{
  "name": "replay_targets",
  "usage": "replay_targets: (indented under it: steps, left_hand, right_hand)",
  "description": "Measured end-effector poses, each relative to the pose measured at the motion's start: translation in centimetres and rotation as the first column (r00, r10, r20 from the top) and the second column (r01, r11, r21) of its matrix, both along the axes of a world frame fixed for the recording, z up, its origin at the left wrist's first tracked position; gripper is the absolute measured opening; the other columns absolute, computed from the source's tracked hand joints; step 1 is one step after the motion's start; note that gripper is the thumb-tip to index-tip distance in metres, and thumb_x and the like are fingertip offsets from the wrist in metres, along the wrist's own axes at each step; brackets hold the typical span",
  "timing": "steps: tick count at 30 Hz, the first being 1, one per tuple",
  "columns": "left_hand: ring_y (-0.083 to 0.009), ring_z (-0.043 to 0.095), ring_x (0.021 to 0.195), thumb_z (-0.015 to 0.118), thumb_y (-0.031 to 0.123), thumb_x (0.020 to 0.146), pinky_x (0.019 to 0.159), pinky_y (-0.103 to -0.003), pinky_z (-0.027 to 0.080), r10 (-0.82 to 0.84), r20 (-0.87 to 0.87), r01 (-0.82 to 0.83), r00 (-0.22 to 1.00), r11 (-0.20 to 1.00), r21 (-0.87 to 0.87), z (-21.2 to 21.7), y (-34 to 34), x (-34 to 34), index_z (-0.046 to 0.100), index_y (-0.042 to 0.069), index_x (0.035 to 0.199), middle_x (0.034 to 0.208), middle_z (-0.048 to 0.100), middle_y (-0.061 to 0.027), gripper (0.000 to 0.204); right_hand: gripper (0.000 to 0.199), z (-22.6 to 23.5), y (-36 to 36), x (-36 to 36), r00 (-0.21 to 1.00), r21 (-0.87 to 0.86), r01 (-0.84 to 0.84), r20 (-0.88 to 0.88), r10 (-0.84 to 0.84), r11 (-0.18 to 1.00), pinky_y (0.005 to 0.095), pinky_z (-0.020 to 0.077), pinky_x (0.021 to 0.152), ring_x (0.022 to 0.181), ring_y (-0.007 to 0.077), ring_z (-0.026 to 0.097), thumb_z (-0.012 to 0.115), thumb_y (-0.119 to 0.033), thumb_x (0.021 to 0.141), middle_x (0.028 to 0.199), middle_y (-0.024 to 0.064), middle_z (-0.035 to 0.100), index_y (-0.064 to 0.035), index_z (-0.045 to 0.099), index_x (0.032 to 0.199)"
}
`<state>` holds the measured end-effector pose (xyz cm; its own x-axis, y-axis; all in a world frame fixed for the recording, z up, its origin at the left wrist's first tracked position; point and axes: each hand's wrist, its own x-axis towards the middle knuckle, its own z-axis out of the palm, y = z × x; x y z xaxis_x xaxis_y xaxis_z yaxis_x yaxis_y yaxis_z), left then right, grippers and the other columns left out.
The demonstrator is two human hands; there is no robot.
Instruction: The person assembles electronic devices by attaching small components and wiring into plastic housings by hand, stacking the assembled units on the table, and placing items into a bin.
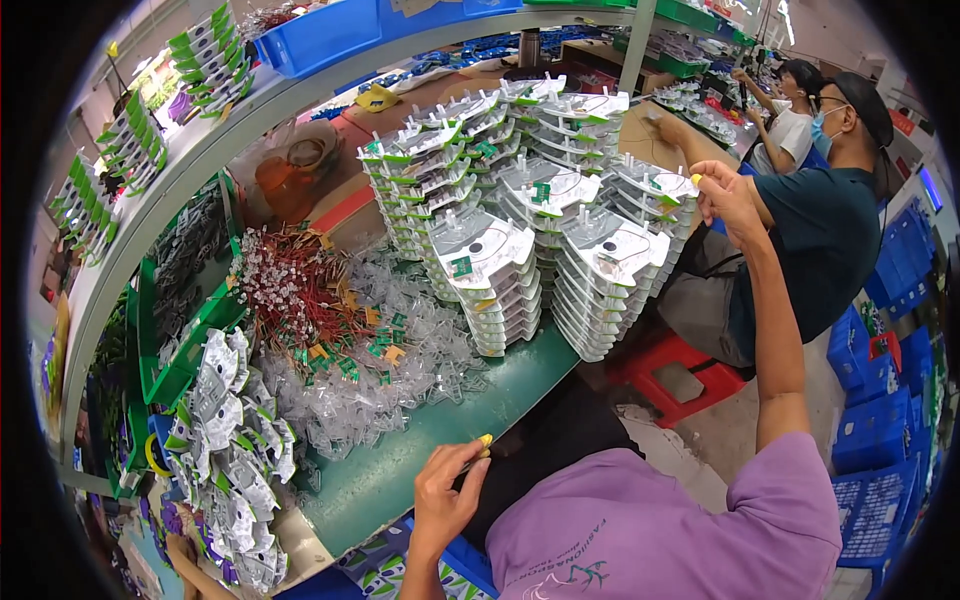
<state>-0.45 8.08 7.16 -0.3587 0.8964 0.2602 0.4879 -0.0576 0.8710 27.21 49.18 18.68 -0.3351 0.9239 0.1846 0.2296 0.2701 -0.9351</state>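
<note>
My right hand point(728, 200) is raised to the right of several tall stacks of white plastic assemblies point(545, 240). Its fingertips, one in a yellow finger cot, pinch the edge of the top white assembly point(655, 185) on the rightmost stack. My left hand point(445, 490) rests at the near edge of the green table point(400, 470). Its fingers are curled, with a yellow cot on one tip, and nothing is visible in it. A heap of clear plastic parts point(370, 380) lies in front of the left hand.
A tangle of red-wired small parts point(290, 285) lies beside green trays point(180, 350). White-and-green pieces point(235, 440) pile at the near left. Blue bins point(320, 35) sit on the shelf above. A masked person point(810, 230) sits at right beside blue crates point(875, 430) and a red stool point(680, 375).
</note>
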Motion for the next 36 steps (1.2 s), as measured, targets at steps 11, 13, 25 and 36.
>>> replay_targets:
  steps: [11,13,25,36]
  left_hand:
    - [-0.0264,0.061,0.08,0.066,0.003,0.083,0.072,-0.034,0.049,-0.015,0.038,0.013,0.999,0.998,0.068,-2.0,0.5,-0.1,0.066,0.0,0.104,0.086,0.064,-0.0122,0.022]
    - [-0.0262,0.06,0.078,0.066,0.004,0.083,0.071,-0.035,0.048,-0.052,0.074,0.046,0.996,0.996,0.076,-2.4,0.1,0.2,0.065,0.0,0.106,0.085,0.064,-0.0121,0.023]
    - [-0.0286,0.06,0.079,0.064,0.006,0.084,0.072,-0.037,0.049,0.092,0.132,-0.093,0.987,0.996,0.0,-3.0,-4.6,-0.3,0.064,-0.002,0.104,0.088,0.064,-0.0138,0.021]
    - [-0.0175,0.062,0.078,0.064,0.004,0.086,0.071,-0.029,0.049,0.323,0.348,-0.321,0.88,0.945,-0.066,-4.7,-6.2,-2.6,0.066,0.0,0.107,0.087,0.066,-0.0112,0.022]
  right_hand:
    - [0.029,1.3,-3.6,3.2,0.991,0.389,0.081,-0.132,-0.032,0.918,0.017,0.0251,0.047,0.056,0.0007,0.034,0.05,-0.012,0.097,0.072,-0.0052,0.044,-0.0014,0.055,0.123]
    - [0.019,1.4,-11.0,-0.9,0.984,0.777,0.007,0.106,-0.141,0.63,0.0158,0.0302,0.05,0.056,0.0027,0.04,0.053,-0.009,0.094,0.074,0.0,0.049,0.0016,0.058,0.109]
    - [0.016,-14.6,-23.1,-34.6,0.853,0.421,-0.503,0.383,0.355,0.755,0.0321,0.0478,0.056,0.059,0.0225,0.062,0.063,-0.013,0.084,0.073,0.0136,0.066,-0.0009,0.068,0.093]
    - [0.017,-11.0,-25.2,-26.4,0.869,0.207,-0.466,0.289,0.401,0.86,0.0204,0.0346,0.045,0.051,0.0014,0.046,0.06,0.001,0.083,0.059,-0.0005,0.055,0.001,0.068,0.098]
